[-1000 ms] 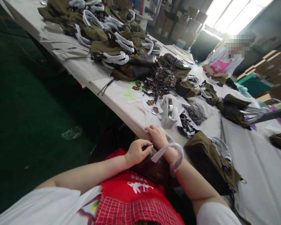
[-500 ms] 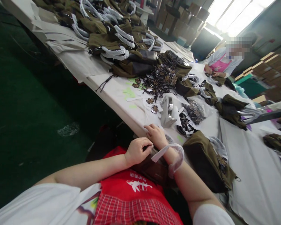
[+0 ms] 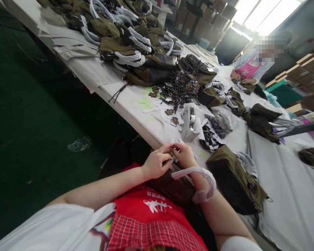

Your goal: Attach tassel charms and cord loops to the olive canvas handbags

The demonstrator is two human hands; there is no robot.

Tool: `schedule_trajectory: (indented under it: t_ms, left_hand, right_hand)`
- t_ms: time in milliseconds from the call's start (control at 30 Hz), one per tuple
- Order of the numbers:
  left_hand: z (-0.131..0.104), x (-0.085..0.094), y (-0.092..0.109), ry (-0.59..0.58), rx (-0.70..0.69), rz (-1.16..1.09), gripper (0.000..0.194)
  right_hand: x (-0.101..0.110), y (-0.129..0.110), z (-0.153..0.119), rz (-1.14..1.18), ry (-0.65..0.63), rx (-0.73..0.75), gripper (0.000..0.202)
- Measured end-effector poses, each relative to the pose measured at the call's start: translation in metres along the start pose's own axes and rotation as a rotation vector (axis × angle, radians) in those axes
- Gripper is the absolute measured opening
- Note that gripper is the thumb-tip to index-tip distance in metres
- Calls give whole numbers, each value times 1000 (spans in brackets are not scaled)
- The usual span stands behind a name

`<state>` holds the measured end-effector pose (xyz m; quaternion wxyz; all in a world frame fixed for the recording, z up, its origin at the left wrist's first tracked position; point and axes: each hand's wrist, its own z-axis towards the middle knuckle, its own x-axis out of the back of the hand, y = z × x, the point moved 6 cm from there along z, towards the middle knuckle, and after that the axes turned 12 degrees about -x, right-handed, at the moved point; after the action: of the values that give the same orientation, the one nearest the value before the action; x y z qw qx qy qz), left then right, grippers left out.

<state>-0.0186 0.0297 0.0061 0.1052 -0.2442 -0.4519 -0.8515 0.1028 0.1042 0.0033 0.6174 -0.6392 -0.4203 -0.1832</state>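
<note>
At the table's near edge my left hand [image 3: 157, 163] meets my right hand [image 3: 183, 155], fingertips touching. The fingers of both are pinched on something small that I cannot make out. Below them a dark brown bag [image 3: 172, 184] rests on my lap against the red apron [image 3: 157, 205]. Its wrapped pale handle [image 3: 208, 181] loops over my right forearm. Just beyond the hands stands a white and silver dispenser [image 3: 190, 125], with flower-shaped charms [image 3: 174, 121] to its left and black straps [image 3: 208, 137] to its right.
An olive and black bag [image 3: 232, 177] lies right of my forearm. More olive bags [image 3: 107, 29] pile up at the back left, beside a heap of black tassels [image 3: 183, 83]. Across the table [image 3: 288, 174] a person in a pink apron [image 3: 247, 69] handles a bag.
My right hand's fingers have drawn in from a spread pose to meet my left fingertips. My left hand has shifted slightly. The view has moved a little.
</note>
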Motion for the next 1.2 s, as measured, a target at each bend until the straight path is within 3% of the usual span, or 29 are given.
schedule_trajectory:
  t_ms: [167, 433, 600, 733, 800, 900, 1067, 1133, 1200]
  left_hand:
    - [31, -17, -17, -194, -114, -23, 14]
    - [38, -26, -11, -177, -88, -36, 17]
    - [33, -25, -5, -176, -75, -27, 19]
    - [30, -24, 0, -177, -65, 32, 19]
    - [30, -24, 6, -181, -75, 58, 19]
    - [30, -25, 19, -186, -120, 62, 18]
    - [25, -24, 38, -180, -177, 58, 20]
    - [22, -24, 41, -166, -178, 43, 19]
    - [21, -23, 40, -137, -141, 13, 18]
  right_hand:
    - [30, 22, -11, 265, 113, -109, 25]
    - [86, 36, -53, 549, 427, -196, 28]
    - [110, 39, -79, 470, 695, -239, 28]
    - [115, 13, -110, 94, 940, -129, 35]
    - [101, -8, -115, -21, 837, -3, 33]
    - [70, -27, -103, -60, 474, 92, 34]
    - [40, -5, -74, -9, 101, -180, 30]
    - [39, 4, -73, 53, 50, -199, 24]
    - [50, 10, -80, 35, 172, -213, 26]
